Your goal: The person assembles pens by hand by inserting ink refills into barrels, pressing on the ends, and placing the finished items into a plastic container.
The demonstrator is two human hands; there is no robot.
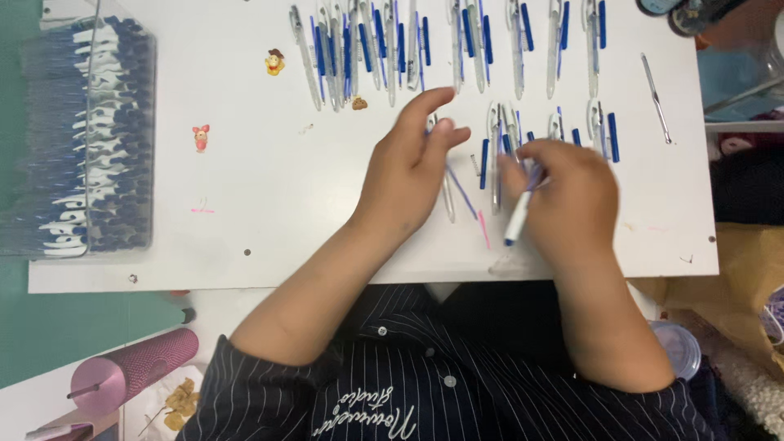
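Pen barrel in right hand: white-clear body, blue tip pointing down toward table edge, tilted slightly off vertical, upper half hidden by fingers. Thin blue refill under left hand: lying diagonal on white board, top end covered by fingers, lower end meeting a short pink piece. Clear barrel just beside refill, flat, roughly vertical, partly hidden under same hand. Grip of either hand not fully readable.

Bright, even overhead light, soft faint shadows, slight motion blur on the hands (mildly grainy).
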